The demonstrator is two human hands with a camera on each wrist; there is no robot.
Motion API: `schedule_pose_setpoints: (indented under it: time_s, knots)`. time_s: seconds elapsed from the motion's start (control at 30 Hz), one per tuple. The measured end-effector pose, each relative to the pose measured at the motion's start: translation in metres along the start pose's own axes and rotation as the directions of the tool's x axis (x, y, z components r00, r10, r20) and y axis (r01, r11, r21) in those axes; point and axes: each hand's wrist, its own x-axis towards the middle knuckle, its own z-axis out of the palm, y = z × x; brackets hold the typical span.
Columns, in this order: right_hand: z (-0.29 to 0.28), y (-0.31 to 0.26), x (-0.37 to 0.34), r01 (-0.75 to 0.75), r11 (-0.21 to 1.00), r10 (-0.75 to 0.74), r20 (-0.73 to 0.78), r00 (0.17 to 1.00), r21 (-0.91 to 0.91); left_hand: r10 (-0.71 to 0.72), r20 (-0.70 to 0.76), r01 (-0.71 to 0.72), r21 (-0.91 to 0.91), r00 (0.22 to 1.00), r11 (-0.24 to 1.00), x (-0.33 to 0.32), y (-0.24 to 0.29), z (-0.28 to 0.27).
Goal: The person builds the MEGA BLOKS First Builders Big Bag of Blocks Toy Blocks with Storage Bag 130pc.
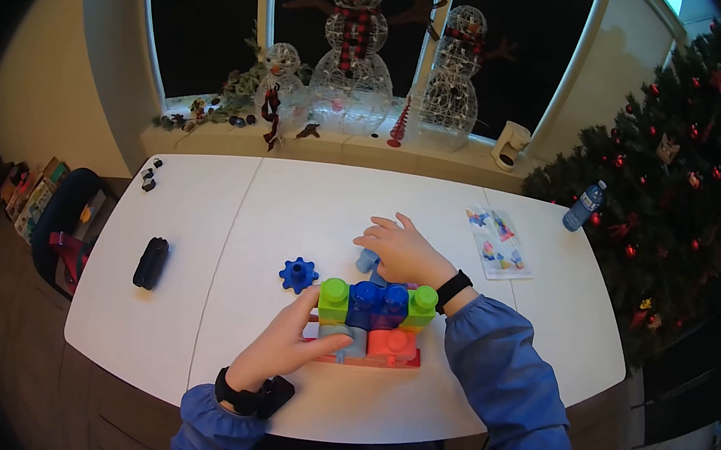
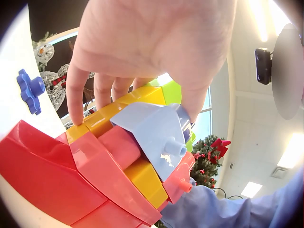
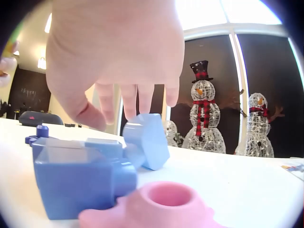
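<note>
My left hand (image 1: 282,344) (image 2: 152,42) grips the left side of a block build, thumb against its light grey-blue block (image 2: 159,133). Green blocks (image 1: 333,299) and dark blue blocks (image 1: 376,307) top the build; coral, yellow and red blocks (image 2: 90,190) show lower down. Behind it, my right hand (image 1: 406,252) (image 3: 116,47) hangs palm down with relaxed fingers over a light blue piece (image 1: 366,262) (image 3: 147,140); whether the fingertips touch it, I cannot tell. In the right wrist view a blue block (image 3: 76,185) and a pink gear-like piece (image 3: 166,206) lie near it.
A dark blue gear (image 1: 298,275) (image 2: 29,90) lies left of the build. Farther left are a black case (image 1: 150,263) and small black items (image 1: 149,176). A picture sheet (image 1: 500,244) and a water bottle (image 1: 585,206) are at the right rear, near the tree (image 1: 663,187).
</note>
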Motion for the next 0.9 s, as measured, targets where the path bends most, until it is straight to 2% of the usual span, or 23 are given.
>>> schedule_pose_setpoints:
  time_s: [0.07,0.17,0.2,0.27,0.37,0.47,0.6,0.7,0.8,0.9]
  knots:
    - [0.005,0.006,0.003,-0.001,1.000,0.001,0.015,1.000,-0.004,0.014,0.000,-0.014,0.003,1.000,1.000,0.000,0.000,0.000]
    - [0.004,0.011,0.001,-0.019,0.983,-0.017,-0.197,0.980,-0.183,0.006,-0.002,-0.006,-0.009,1.000,1.000,-0.001,-0.001,0.000]
    - [0.002,0.013,0.000,-0.139,0.985,0.122,-0.155,0.980,-0.106,-0.001,-0.004,0.001,-0.016,1.000,1.000,-0.001,0.000,0.000]
    - [-0.021,0.003,-0.004,-0.385,0.923,0.386,-0.042,0.922,0.030,-0.013,-0.005,0.013,-0.030,1.000,0.999,-0.001,0.003,0.000]
    - [-0.020,0.014,-0.020,-0.460,0.866,0.467,0.012,0.884,0.194,-0.019,-0.003,0.019,0.010,1.000,1.000,-0.001,0.001,-0.001]
    - [-0.020,0.016,-0.035,-0.513,0.803,0.429,0.302,0.851,0.304,-0.013,0.001,0.013,0.015,1.000,1.000,-0.001,0.001,0.000]
    - [0.008,0.036,-0.045,-0.408,0.779,0.311,0.272,0.911,0.476,-0.017,0.005,0.017,-0.010,1.000,1.000,0.000,0.003,-0.001]
    - [0.008,0.026,-0.051,-0.328,0.924,0.303,0.147,0.942,0.198,-0.008,0.001,0.008,0.013,1.000,1.000,-0.001,0.001,-0.001]
    - [0.003,0.016,-0.058,-0.243,0.917,0.202,0.159,0.967,0.317,-0.008,-0.002,0.008,0.024,1.000,1.000,0.000,0.001,-0.001]
    - [0.008,0.010,-0.058,-0.192,0.940,0.167,0.109,0.980,0.283,0.003,-0.010,-0.003,0.017,1.000,1.000,0.000,0.002,0.000]
